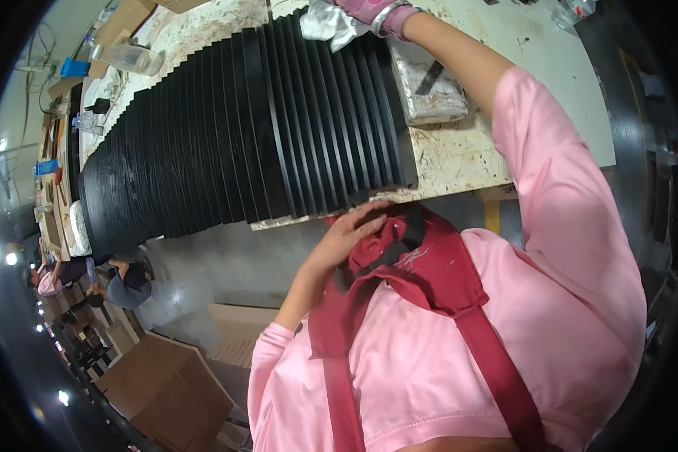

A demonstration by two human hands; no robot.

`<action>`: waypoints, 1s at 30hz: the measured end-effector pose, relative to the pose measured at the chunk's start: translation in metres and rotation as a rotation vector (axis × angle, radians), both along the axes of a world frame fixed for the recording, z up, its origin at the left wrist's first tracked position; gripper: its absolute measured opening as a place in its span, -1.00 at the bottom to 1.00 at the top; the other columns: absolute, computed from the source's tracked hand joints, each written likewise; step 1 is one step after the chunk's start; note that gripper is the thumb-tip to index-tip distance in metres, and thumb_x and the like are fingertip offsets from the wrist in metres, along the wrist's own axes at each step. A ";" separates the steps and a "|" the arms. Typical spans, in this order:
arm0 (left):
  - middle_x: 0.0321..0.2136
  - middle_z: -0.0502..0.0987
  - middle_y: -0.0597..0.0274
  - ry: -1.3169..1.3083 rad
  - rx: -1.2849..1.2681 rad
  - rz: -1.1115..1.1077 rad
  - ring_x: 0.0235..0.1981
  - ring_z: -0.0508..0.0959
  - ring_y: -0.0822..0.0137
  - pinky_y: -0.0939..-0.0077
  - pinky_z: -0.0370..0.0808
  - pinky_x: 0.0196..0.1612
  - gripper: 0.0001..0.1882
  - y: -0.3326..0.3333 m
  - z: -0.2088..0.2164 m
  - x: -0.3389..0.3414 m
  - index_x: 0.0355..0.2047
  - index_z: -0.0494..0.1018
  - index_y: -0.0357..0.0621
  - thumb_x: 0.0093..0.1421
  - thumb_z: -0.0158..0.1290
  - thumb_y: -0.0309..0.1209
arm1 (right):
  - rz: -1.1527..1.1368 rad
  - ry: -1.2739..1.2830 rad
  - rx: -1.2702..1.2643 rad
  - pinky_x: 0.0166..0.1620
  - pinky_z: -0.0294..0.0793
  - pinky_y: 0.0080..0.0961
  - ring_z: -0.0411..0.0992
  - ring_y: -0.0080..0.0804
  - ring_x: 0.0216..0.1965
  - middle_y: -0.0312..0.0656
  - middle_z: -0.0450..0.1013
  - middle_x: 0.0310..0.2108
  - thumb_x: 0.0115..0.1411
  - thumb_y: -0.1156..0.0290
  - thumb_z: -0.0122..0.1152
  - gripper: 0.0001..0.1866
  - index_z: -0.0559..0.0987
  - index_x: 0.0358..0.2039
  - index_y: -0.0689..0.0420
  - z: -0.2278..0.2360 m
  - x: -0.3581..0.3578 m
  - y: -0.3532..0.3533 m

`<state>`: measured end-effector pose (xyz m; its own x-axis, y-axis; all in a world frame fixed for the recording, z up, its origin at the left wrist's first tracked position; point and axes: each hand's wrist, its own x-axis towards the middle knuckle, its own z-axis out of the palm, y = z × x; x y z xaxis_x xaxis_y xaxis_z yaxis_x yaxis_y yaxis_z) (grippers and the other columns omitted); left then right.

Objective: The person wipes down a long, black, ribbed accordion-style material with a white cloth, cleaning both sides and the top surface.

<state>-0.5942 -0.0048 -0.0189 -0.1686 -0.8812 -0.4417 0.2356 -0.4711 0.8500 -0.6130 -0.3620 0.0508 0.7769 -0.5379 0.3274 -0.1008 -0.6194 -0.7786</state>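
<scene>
A long black pleated bellows cover lies across the white worktable, its folds running toward me. At the far edge of the right-hand folds, my right hand, in a pink glove, is closed on a white cloth. The cloth touches the black folds; the fingertips are partly cut off by the picture's top edge. My left hand is bare and rests with its fingers stretched out against my red apron, beside the near table edge. Nothing shows in it.
A white wrapped block sits right of the bellows. A clear plastic tub is at the back left, a clear bottle at the far right corner. Cardboard boxes stand on the floor; other people are at the far left.
</scene>
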 end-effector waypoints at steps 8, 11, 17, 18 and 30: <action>0.12 0.41 0.19 -0.799 -0.169 -0.136 0.09 0.43 0.39 0.52 0.36 0.12 -0.49 0.005 0.001 0.008 0.26 0.20 -0.25 0.36 -0.03 -0.32 | 0.976 0.533 0.196 0.00 0.47 -0.37 0.52 -0.24 -0.20 -0.11 0.52 -0.12 0.08 0.37 0.20 -0.51 0.51 0.09 -0.07 0.015 -0.052 0.135; 0.13 0.40 0.18 -0.071 0.089 0.006 0.09 0.43 0.39 0.52 0.36 0.12 -0.49 0.000 -0.014 0.002 0.26 0.18 -0.26 0.37 -0.04 -0.34 | 0.614 0.167 0.566 -0.05 0.49 -0.43 0.53 -0.38 -0.17 -0.04 0.57 -0.24 0.09 0.42 0.15 -0.63 0.55 -0.06 0.21 0.027 -0.044 0.095; 0.06 0.44 0.24 -0.009 0.054 0.079 0.01 0.47 0.44 0.56 0.35 0.12 -0.50 -0.007 -0.015 -0.006 0.22 0.25 -0.26 0.34 0.03 -0.33 | 0.319 0.175 0.055 -0.11 0.51 -0.36 0.53 -0.15 -0.21 -0.03 0.53 -0.19 0.14 0.25 0.19 -0.64 0.53 -0.04 0.01 -0.072 -0.054 0.147; 0.05 0.46 0.24 -0.573 -0.357 0.094 0.00 0.47 0.42 0.55 0.35 0.12 -0.49 0.021 -0.044 0.000 0.22 0.25 -0.26 0.32 0.05 -0.33 | 0.641 0.160 -0.024 -0.09 0.49 -0.34 0.53 -0.15 -0.20 -0.02 0.53 -0.18 0.16 0.30 0.15 -0.65 0.54 -0.01 0.01 -0.048 -0.071 0.157; 0.09 0.42 0.10 0.512 0.061 0.650 0.10 0.45 0.19 0.19 0.40 0.16 -0.33 0.006 0.080 0.039 0.23 0.19 -0.20 0.30 -0.01 0.02 | 0.467 0.115 0.989 0.03 0.42 -0.54 0.42 -0.54 -0.04 -0.16 0.48 -0.06 0.19 0.35 0.19 -0.53 0.44 0.08 0.29 -0.017 -0.062 0.186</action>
